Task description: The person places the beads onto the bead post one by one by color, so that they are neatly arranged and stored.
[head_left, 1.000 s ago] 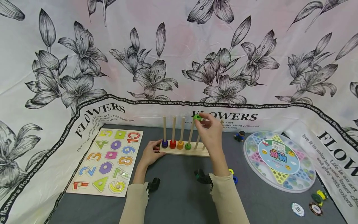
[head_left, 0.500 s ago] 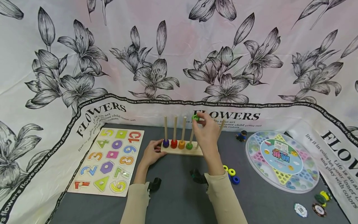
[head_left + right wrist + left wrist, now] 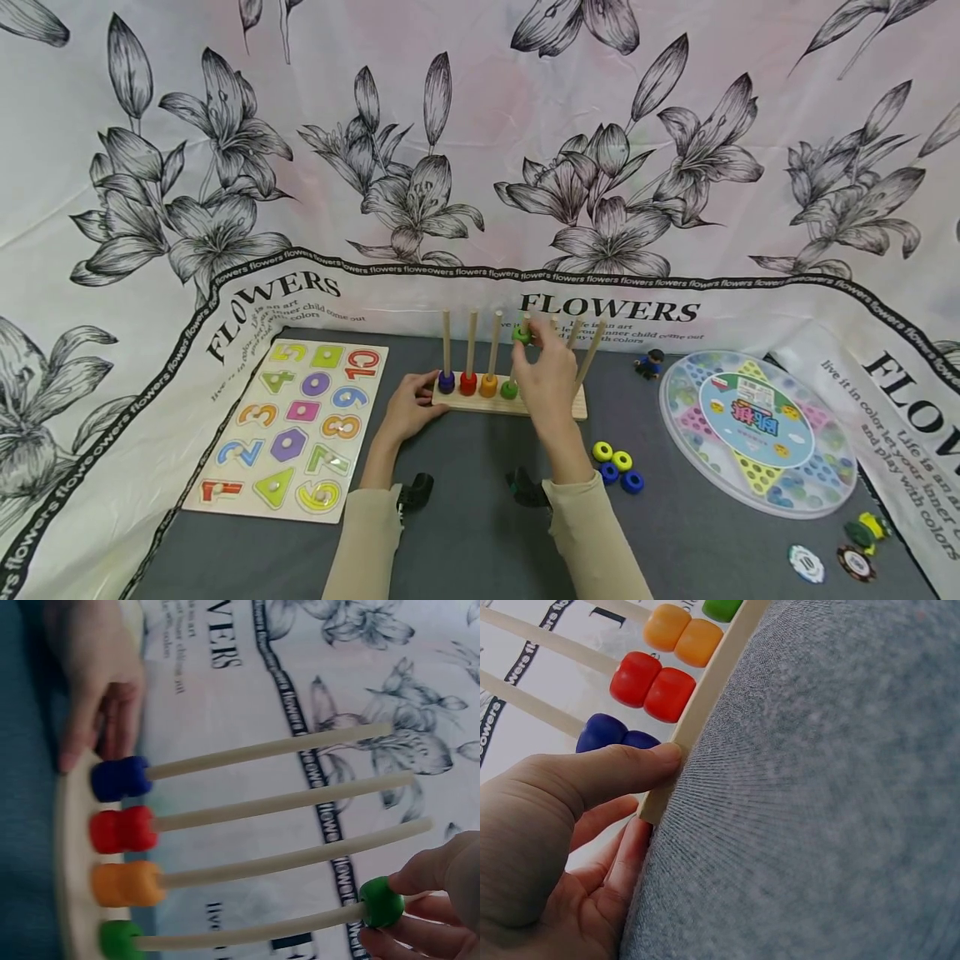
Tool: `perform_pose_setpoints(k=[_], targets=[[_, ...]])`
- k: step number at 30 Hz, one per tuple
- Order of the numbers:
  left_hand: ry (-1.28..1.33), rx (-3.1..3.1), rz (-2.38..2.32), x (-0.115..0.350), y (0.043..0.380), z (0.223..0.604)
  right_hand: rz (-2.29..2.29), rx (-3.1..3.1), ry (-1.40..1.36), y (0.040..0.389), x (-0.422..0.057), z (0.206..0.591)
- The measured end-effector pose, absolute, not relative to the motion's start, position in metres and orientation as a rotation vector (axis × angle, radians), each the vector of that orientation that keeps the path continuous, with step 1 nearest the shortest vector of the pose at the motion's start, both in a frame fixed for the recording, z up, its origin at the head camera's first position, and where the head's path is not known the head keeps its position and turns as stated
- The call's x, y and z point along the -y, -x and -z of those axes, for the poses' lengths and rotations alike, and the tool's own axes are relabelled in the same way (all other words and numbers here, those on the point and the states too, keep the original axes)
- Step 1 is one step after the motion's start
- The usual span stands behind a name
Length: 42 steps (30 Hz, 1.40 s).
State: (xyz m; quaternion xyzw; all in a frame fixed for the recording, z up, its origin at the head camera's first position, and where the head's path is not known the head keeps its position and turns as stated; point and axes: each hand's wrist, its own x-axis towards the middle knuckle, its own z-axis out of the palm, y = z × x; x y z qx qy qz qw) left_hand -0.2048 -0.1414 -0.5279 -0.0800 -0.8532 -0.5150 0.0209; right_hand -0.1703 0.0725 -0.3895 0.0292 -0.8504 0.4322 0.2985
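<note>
A wooden peg rack [image 3: 480, 406] with upright pegs stands mid-table. Its pegs carry dark blue beads [image 3: 120, 778], red beads [image 3: 124, 829], orange beads [image 3: 127, 883] and one green bead [image 3: 120, 940] at the base. My left hand [image 3: 408, 408] grips the rack's left end, thumb on top and fingers below, as the left wrist view shows. My right hand [image 3: 546, 375] pinches another green bead [image 3: 382, 901] between thumb and fingers. That bead sits around the upper end of the fourth peg [image 3: 247, 934], above the lower green bead.
Two yellow beads [image 3: 621, 461] and two blue beads [image 3: 632, 482] lie right of my right forearm. A number puzzle board [image 3: 300, 433] lies left. At right are a round game board [image 3: 757, 433], a small figure [image 3: 649, 364], a frog toy [image 3: 867, 529] and chips [image 3: 806, 563].
My right hand has lowered the green bead from above the fourth peg onto its upper end. The left hand keeps its grip on the rack.
</note>
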Motion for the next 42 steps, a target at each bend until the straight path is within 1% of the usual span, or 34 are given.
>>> perform_pose_setpoints(k=[6, 17, 34, 42], targets=[[0.243, 2.651, 1.601, 0.141, 0.203, 0.527, -1.187, 2.279, -0.061, 0.166, -0.069, 0.410], [0.263, 2.651, 1.594, 0.142, 0.206, 0.529, -1.208, 2.299, -0.058, 0.169, -0.071, 0.425], [0.254, 2.654, 1.606, 0.141, 0.207, 0.527, -1.255, 2.335, -0.118, 0.178, -0.088, 0.428], [0.275, 2.668, 1.568, 0.140, 0.204, 0.525, -1.280, 2.419, -0.069, 0.177, -0.088, 0.438]])
